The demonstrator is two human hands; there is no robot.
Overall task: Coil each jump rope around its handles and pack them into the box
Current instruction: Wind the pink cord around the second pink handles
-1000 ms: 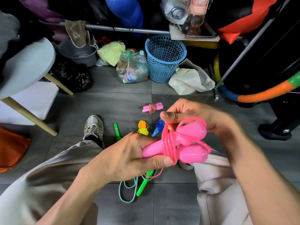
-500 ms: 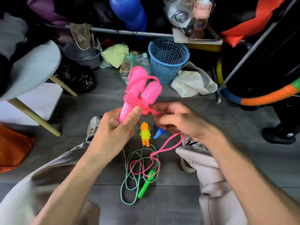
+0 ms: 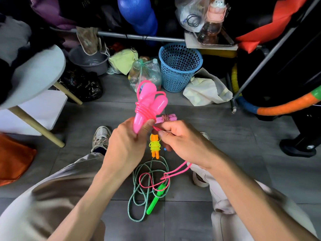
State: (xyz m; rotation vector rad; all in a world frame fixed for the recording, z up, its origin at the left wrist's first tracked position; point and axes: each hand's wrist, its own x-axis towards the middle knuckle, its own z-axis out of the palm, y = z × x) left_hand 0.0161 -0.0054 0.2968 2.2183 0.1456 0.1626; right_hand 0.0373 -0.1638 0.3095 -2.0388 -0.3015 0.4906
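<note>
The left hand (image 3: 126,145) is gripping the two pink handles (image 3: 149,105) upright above the floor (image 3: 234,145), several turns of pink rope (image 3: 173,173) already lying around them. Just right, the right hand (image 3: 184,145) is pinching the loose rope, its slack trailing down over the green jump rope (image 3: 147,188) lying on the floor between the knees.
</note>
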